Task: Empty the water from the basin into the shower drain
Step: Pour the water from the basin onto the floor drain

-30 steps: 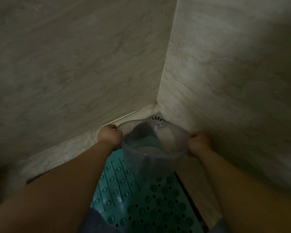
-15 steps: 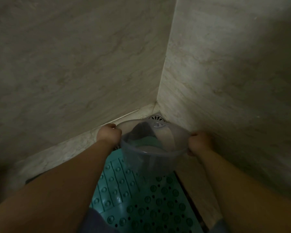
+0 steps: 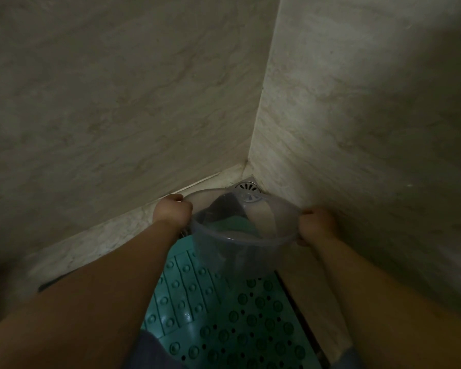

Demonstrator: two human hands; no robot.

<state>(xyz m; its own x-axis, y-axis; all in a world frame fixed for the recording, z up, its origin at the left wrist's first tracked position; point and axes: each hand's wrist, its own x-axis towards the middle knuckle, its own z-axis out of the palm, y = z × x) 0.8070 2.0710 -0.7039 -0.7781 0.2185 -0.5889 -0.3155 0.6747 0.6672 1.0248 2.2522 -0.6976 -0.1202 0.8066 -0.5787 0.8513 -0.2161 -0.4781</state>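
A clear plastic basin (image 3: 240,251) hangs in the air in the shower corner, held by its rim on both sides. My left hand (image 3: 171,211) grips the left rim and my right hand (image 3: 314,225) grips the right rim. The round metal shower drain (image 3: 247,186) sits in the floor corner just beyond the basin's far rim, partly hidden by it. The basin is see-through; how much water it holds cannot be told in the dim light.
Two marble-look walls (image 3: 357,129) meet at the corner behind the drain. A teal studded shower mat (image 3: 224,323) lies on the floor under the basin and my arms. A pale floor strip (image 3: 96,243) runs along the left wall.
The basin and both hands have stayed almost in place, shifting only slightly up toward the drain corner.
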